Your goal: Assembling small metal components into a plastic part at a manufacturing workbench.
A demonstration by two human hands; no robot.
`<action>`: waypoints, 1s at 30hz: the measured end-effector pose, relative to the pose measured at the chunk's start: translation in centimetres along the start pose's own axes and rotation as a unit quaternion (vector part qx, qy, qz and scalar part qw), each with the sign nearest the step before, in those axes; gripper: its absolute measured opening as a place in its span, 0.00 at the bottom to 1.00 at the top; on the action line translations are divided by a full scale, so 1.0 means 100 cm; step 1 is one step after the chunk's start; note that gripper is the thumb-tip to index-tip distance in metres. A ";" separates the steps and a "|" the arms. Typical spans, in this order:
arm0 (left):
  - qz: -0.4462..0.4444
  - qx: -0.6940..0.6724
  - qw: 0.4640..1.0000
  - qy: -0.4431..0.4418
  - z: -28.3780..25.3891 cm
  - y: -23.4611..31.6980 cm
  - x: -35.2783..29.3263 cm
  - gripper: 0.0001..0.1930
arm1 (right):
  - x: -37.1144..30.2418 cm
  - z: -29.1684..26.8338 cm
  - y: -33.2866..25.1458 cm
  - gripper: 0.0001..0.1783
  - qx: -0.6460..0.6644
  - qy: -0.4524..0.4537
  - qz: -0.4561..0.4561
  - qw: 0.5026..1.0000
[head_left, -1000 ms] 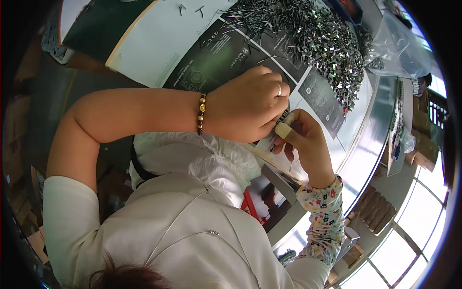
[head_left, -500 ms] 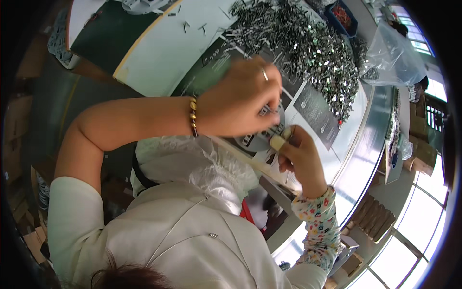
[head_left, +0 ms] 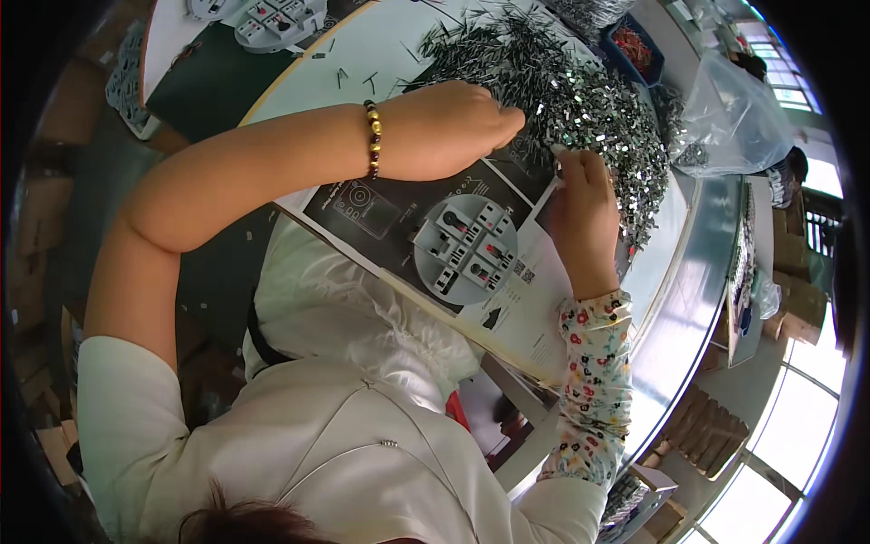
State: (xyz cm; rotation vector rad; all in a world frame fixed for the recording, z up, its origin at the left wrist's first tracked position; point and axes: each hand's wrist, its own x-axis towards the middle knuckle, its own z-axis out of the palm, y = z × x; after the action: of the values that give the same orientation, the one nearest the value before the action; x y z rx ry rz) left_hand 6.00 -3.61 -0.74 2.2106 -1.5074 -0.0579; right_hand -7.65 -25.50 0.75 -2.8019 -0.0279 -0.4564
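Observation:
A round grey plastic base (head_left: 450, 283) with white blocks and small red and black parts lies in front of me on a dark printed sheet (head_left: 331, 218). Beyond it, my left hand (head_left: 444, 131) is closed, fingertips bunched at the near edge of a heap of thin dark metal strips (head_left: 480, 50). Whether a strip is between those fingers is hidden. My right hand (head_left: 587, 213) reaches to the near side of a heap of small shiny metal pieces (head_left: 603, 118). Its fingers are pressed together, and what they pinch is too small to make out.
Two more round grey bases (head_left: 281, 20) sit at the far left, one cut off by the picture's edge. A blue bin (head_left: 634, 50) of red parts stands behind the heaps, with a clear plastic bag (head_left: 734, 118) to its right. Loose strips (head_left: 370, 82) lie left of the heap.
Both hands have left the round base and moved away from me, toward the metal heaps. The base, partly covered before, now shows in full. The view has shifted slightly.

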 end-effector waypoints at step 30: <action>0.135 0.020 0.990 0.033 -0.029 0.004 0.030 0.04 | -0.072 -0.026 -0.017 0.14 0.016 -0.018 0.046 0.999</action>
State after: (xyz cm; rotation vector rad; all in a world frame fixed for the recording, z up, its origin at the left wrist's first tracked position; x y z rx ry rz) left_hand 7.72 -5.37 2.67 1.9979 -1.7683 0.1326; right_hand -15.37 -24.43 1.33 -2.7657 0.0855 -0.3793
